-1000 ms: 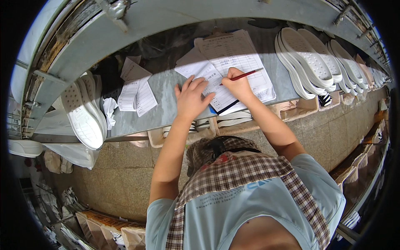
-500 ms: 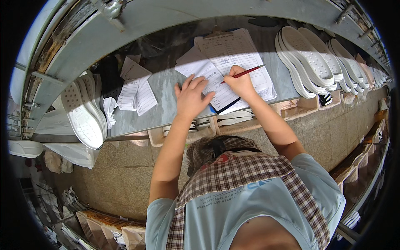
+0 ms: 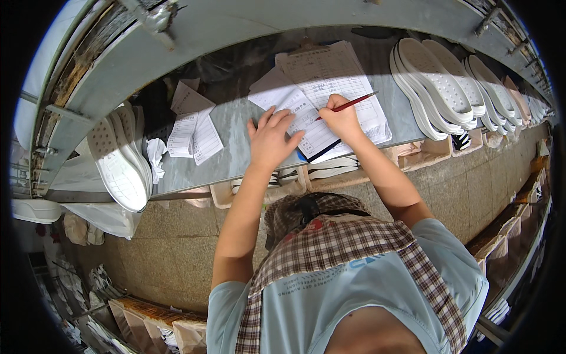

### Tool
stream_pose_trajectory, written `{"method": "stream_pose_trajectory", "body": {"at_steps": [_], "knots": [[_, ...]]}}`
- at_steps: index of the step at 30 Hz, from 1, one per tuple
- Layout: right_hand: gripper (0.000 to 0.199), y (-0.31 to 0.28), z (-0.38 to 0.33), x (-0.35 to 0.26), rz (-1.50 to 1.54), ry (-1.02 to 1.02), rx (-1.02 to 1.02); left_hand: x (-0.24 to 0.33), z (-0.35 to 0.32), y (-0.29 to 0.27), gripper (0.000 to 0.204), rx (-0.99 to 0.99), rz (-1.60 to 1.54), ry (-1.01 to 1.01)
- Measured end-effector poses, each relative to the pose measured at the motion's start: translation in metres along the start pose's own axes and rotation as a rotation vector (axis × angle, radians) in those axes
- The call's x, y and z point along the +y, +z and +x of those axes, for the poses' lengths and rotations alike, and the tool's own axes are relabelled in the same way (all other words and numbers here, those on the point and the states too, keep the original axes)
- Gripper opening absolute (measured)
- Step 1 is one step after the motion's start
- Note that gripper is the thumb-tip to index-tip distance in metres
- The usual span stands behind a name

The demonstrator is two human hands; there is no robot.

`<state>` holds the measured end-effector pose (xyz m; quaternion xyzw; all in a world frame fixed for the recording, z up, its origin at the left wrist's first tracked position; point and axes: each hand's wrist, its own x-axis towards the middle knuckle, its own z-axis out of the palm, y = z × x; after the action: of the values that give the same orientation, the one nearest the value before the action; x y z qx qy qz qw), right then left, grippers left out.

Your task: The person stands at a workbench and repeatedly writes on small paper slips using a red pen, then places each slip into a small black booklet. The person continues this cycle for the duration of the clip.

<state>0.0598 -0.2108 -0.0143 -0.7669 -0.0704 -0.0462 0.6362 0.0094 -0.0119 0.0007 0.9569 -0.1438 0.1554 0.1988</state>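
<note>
My right hand (image 3: 341, 121) grips a dark red pen (image 3: 355, 102), its tip against a white printed form (image 3: 315, 134). Handwriting shows on the form just left of the tip. Spread over the form's left edge, my left hand (image 3: 273, 134) lies flat with its fingers apart. Beneath and beyond this form is a stack of printed sheets (image 3: 359, 71) on a clipboard, whose clip shows at the top. A dark edge of something flat sticks out under the form's near side. Some loose printed slips (image 3: 193, 127) lie to the left of my left hand.
White shoe soles (image 3: 439, 82) stand in rows at the right of the grey tabletop (image 3: 233, 118). More soles (image 3: 119, 159) lean at the left beside a crumpled white paper (image 3: 155, 158). Bins (image 3: 221, 193) holding soles sit below the near edge. A metal beam (image 3: 236, 26) arches across the far side.
My right hand and the pen have shifted very slightly to the right along the form. My left hand stays in place.
</note>
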Motion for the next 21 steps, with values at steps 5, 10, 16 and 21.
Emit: {"method": "stream_pose_trajectory", "body": {"at_steps": [5, 10, 16, 21], "knots": [[0.023, 0.0016, -0.0009, 0.0007, 0.049, 0.007, -0.006, 0.0003, 0.0001, -0.0002, 0.042, -0.016, 0.002, -0.009], [0.022, 0.0018, -0.0016, 0.0027, 0.056, 0.016, 0.042, -0.0005, 0.0000, 0.0003, 0.044, -0.025, -0.008, -0.018], [0.023, 0.0022, -0.0011, 0.0022, 0.113, -0.001, 0.052, -0.0008, -0.0001, 0.0011, 0.044, -0.026, -0.010, -0.016], [0.023, -0.0004, -0.0028, -0.0033, 0.012, -0.022, -0.004, -0.0016, 0.0011, 0.0019, 0.044, -0.032, -0.019, -0.017]]}}
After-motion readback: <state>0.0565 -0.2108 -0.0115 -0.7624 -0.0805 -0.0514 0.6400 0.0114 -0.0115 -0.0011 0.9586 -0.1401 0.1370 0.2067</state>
